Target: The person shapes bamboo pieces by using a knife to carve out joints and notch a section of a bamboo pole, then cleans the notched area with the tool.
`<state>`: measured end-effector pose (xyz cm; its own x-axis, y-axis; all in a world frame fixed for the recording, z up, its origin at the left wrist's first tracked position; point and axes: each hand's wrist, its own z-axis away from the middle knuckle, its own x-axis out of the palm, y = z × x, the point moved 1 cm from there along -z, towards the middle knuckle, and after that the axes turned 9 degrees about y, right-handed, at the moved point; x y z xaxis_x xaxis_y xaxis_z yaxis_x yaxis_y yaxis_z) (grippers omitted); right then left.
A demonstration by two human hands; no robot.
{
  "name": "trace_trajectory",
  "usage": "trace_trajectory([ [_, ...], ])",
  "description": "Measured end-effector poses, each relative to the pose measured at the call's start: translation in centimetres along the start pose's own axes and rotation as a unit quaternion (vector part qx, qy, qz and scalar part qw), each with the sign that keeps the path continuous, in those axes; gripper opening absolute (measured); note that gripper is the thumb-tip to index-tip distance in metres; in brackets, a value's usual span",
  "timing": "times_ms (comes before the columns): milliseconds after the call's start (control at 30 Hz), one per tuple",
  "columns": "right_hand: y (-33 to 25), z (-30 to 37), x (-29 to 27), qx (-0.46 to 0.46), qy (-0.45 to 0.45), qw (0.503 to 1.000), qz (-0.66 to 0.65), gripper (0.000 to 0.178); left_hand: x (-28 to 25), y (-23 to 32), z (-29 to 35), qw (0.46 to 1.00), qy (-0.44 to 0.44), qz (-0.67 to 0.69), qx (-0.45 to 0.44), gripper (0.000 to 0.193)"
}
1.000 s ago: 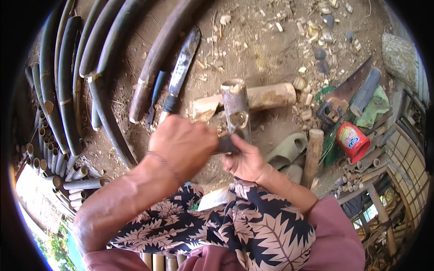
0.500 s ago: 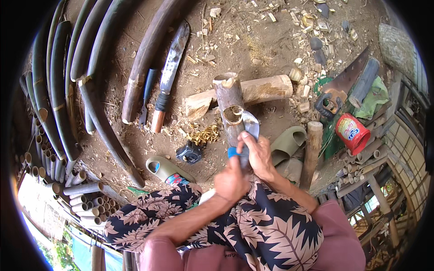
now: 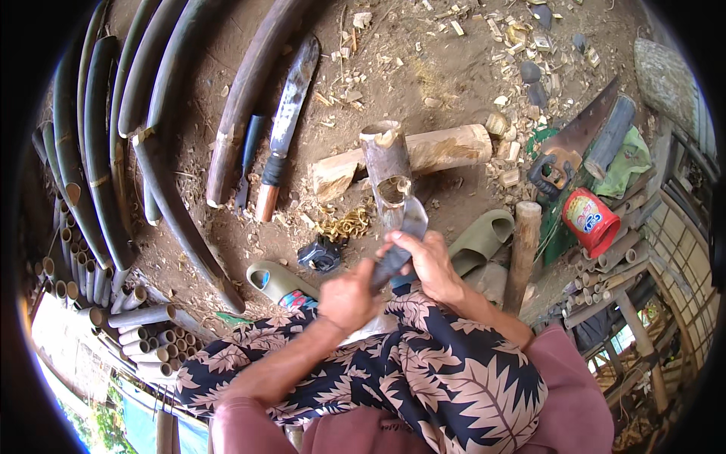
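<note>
A bamboo tube (image 3: 387, 155) with a hole cut in its side leans across a short split log (image 3: 446, 151), its near end pointing toward my lap. Closed around a knife's handle end is my left hand (image 3: 349, 297), slightly blurred. The knife (image 3: 412, 219) has a curved, shiny blade, with its tip at the near rim of the hole. My right hand (image 3: 431, 261) is closed on the knife near the base of the blade, thumb laid along it. The tube's near end is hidden behind my hands.
Left of the log lie a machete (image 3: 291, 106), a dark-handled tool (image 3: 249, 159) and long bamboo poles (image 3: 249, 91). A black object (image 3: 320, 256) sits by curly shavings (image 3: 344, 225). To the right are an upright stick (image 3: 522, 253), a red container (image 3: 594, 223) and a handsaw (image 3: 578, 140).
Both hands have shifted, the left one down and to the left. The knife has drawn back toward me and now slants more, its blade lower along the hole.
</note>
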<state>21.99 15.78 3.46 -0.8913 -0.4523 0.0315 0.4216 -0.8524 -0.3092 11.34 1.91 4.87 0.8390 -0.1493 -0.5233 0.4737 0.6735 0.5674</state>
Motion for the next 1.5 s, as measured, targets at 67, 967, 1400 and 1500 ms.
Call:
trace_trajectory([
  [67, 1.1, -0.8, -0.9, -0.094, 0.064, 0.992, 0.046, 0.026, 2.0, 4.6, -0.1, 0.993, -0.005, 0.058, -0.1, 0.046],
  [967, -0.2, 1.6, -0.9, -0.22, 0.048, 0.932, 0.284, 0.03, 5.4, 2.9, 0.6, 0.952, 0.081, 0.276, -0.1, 0.058],
  [1400, -2.7, -1.7, 4.8, 0.043, -0.232, 0.882, -0.408, 0.024, -15.0, 4.8, -10.1, 0.937, -0.051, -0.337, 0.084, 0.025],
  [1500, -4.0, -1.5, 3.8, 0.115, -0.221, 0.805, -0.539, 0.032, -16.1, 11.0, -13.6, 0.876, -0.141, -0.434, 0.159, 0.013],
])
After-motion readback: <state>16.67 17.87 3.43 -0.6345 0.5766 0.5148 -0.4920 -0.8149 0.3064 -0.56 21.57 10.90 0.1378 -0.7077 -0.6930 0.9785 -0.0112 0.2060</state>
